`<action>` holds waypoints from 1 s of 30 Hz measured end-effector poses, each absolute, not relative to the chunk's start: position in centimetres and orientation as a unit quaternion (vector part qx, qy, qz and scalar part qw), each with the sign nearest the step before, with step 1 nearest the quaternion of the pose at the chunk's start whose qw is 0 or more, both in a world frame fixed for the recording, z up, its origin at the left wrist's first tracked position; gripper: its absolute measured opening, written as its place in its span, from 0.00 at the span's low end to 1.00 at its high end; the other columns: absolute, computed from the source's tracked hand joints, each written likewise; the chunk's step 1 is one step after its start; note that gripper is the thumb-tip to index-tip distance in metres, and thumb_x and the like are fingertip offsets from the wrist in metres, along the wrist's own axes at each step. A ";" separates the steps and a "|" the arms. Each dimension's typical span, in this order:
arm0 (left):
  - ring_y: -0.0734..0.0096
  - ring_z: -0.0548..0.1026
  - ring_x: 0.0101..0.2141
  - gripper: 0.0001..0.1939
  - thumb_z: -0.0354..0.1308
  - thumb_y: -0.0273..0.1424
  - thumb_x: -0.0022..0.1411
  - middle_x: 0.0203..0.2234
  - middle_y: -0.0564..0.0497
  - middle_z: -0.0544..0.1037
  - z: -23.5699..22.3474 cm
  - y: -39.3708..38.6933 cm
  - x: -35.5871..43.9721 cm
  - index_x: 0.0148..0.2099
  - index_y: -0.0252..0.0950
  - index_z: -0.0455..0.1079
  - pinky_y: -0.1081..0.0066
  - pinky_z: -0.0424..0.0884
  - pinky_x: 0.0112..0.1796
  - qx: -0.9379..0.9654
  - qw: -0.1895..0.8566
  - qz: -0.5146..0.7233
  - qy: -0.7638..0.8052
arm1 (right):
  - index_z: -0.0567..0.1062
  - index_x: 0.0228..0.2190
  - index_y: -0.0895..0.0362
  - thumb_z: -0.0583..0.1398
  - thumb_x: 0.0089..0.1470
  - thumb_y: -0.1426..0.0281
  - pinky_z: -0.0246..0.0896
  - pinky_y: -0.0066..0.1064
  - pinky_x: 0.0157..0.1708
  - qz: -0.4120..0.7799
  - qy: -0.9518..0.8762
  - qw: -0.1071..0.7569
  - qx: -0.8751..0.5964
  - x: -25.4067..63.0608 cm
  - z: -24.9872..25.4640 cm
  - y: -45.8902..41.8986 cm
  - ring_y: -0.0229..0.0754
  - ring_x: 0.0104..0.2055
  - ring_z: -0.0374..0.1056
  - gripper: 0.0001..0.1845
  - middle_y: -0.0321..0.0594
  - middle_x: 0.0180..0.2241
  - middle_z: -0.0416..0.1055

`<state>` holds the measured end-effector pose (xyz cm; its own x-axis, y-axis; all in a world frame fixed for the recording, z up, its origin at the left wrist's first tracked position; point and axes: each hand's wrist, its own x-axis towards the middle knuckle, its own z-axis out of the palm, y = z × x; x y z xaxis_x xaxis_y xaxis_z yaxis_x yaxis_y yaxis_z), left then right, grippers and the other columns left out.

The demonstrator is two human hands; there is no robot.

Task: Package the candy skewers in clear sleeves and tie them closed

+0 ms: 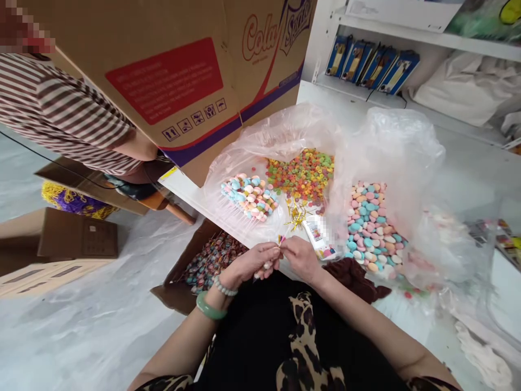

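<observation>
My left hand is curled round a small candy skewer, mostly hidden by the fingers; pale pink and white pieces show below them. Against it, my right hand pinches at a small gold twist tie, with a bit of pink beside it. Just beyond the hands, more gold twist ties lie in a loose pile. A bunch of candy skewers in pink, blue and white rests on the plastic to the left. Ring-shaped gummies are heaped behind.
Pastel candies spill from a clear bag on the right. A white printed packet and brown cloth lie near my right arm. A large carton stands at the left; below, an open box holds wrapped sweets. A person in stripes sits beyond.
</observation>
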<state>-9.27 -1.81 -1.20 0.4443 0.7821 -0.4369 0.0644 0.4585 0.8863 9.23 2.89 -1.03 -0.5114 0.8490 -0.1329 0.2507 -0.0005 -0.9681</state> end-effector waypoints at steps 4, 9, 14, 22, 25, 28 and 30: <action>0.67 0.73 0.34 0.20 0.50 0.49 0.66 0.32 0.49 0.76 1.0 -2.5 -10.3 0.40 0.37 0.72 0.71 0.65 0.36 0.719 0.425 0.185 0.518 | 0.71 0.25 0.58 0.64 0.45 0.62 0.52 0.27 0.25 0.829 -0.402 0.109 -0.373 9.2 -2.7 2.8 0.33 0.21 0.56 0.12 0.32 0.19 0.63; 0.64 0.75 0.35 0.15 0.48 0.41 0.68 0.32 0.48 0.77 1.1 -5.0 -11.5 0.40 0.40 0.72 0.70 0.63 0.37 0.760 0.328 -0.006 0.561 | 0.73 0.29 0.58 0.57 0.54 0.66 0.59 0.28 0.29 0.704 -0.598 -0.044 -0.380 7.7 -3.1 1.4 0.36 0.25 0.65 0.08 0.37 0.24 0.70; 0.57 0.77 0.37 0.09 0.53 0.32 0.62 0.33 0.42 0.79 -1.4 -8.8 -14.9 0.41 0.37 0.72 0.66 0.64 0.37 0.620 0.300 -0.163 0.707 | 0.76 0.36 0.55 0.53 0.59 0.74 0.60 0.31 0.40 0.361 -0.844 -0.043 -0.394 6.1 -2.1 2.5 0.43 0.42 0.71 0.12 0.44 0.38 0.76; 0.62 0.76 0.33 0.13 0.51 0.37 0.64 0.28 0.49 0.79 0.3 -6.0 -15.0 0.29 0.39 0.69 0.69 0.60 0.32 0.554 0.329 -0.033 0.764 | 0.77 0.46 0.52 0.47 0.65 0.69 0.60 0.31 0.41 0.150 -0.816 0.015 -0.559 2.6 -1.0 16.7 0.44 0.46 0.70 0.20 0.43 0.46 0.76; 0.66 0.75 0.32 0.13 0.51 0.35 0.63 0.28 0.50 0.79 1.5 -3.9 -13.6 0.28 0.40 0.70 0.70 0.59 0.32 0.555 0.353 0.075 0.749 | 0.77 0.48 0.50 0.49 0.63 0.69 0.60 0.31 0.40 0.152 -0.827 -0.018 -0.540 0.0 -0.9 21.1 0.45 0.45 0.71 0.19 0.43 0.45 0.77; 0.66 0.74 0.32 0.11 0.52 0.33 0.61 0.28 0.51 0.79 1.7 -2.8 -13.0 0.28 0.40 0.72 0.71 0.61 0.34 0.549 0.391 0.191 0.714 | 0.76 0.49 0.50 0.52 0.61 0.69 0.61 0.33 0.40 0.148 -0.846 -0.045 -0.511 -1.5 -1.3 23.2 0.47 0.46 0.71 0.19 0.44 0.45 0.77; 0.67 0.73 0.30 0.10 0.53 0.32 0.59 0.26 0.52 0.78 1.2 -2.5 -12.9 0.27 0.39 0.72 0.71 0.62 0.33 0.539 0.417 0.252 0.687 | 0.77 0.48 0.50 0.53 0.60 0.69 0.60 0.35 0.42 0.142 -0.858 -0.057 -0.491 -1.7 -1.7 23.6 0.49 0.47 0.71 0.18 0.46 0.45 0.77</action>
